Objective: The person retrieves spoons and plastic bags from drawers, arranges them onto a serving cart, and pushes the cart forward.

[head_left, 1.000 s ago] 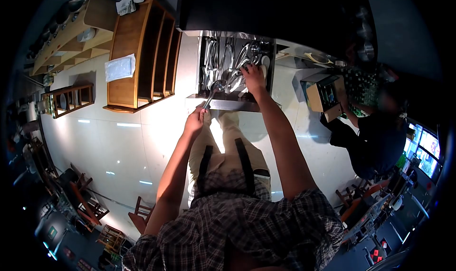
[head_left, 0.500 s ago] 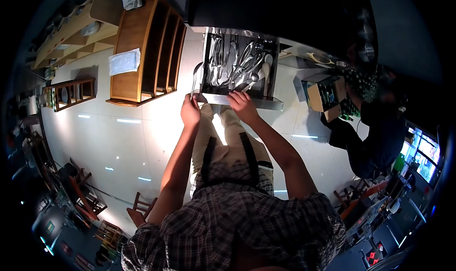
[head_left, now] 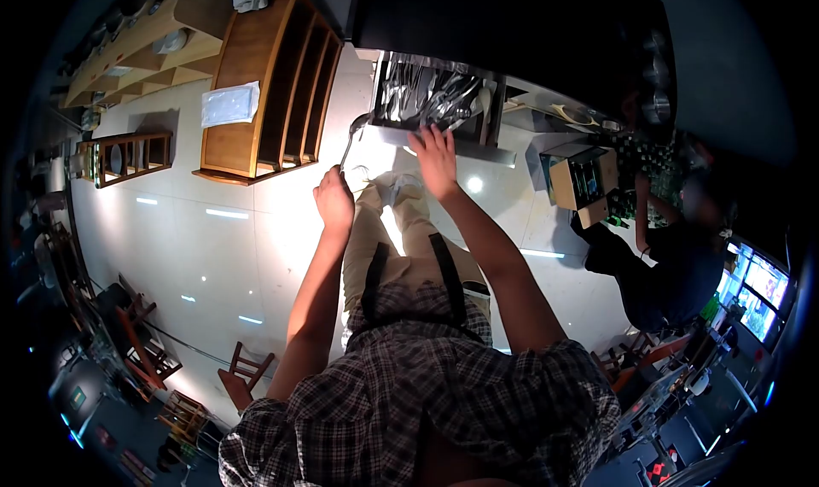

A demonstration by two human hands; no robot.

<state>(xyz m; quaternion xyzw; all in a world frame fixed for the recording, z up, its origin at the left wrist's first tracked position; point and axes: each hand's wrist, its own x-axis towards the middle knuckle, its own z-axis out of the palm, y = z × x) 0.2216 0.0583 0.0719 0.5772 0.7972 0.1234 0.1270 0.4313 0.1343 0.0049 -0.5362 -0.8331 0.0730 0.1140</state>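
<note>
My left hand (head_left: 334, 198) is closed around the handle end of a metal spoon (head_left: 347, 147), whose bowl points up and away from me, beside the drawer's left corner. My right hand (head_left: 437, 158) lies with fingers stretched out against the front edge of a pulled-out drawer (head_left: 490, 153). Inside the drawer lies a jumble of metal cutlery (head_left: 426, 93), with a paler spoon (head_left: 485, 101) at its right side. My right palm and fingertips hide part of the drawer front.
A wooden shelf unit (head_left: 235, 73) with a white packet (head_left: 230, 104) stands at left. Above the drawer is a dark cabinet top (head_left: 503, 17). At right, a co-worker (head_left: 665, 265) sits by an open cardboard box (head_left: 583, 180). Small stools (head_left: 247, 367) stand lower left.
The drawer has slid further in, away from me, with my right hand at its front. My right fingers are more stretched out. My left hand still holds the spoon, slightly lower and left.
</note>
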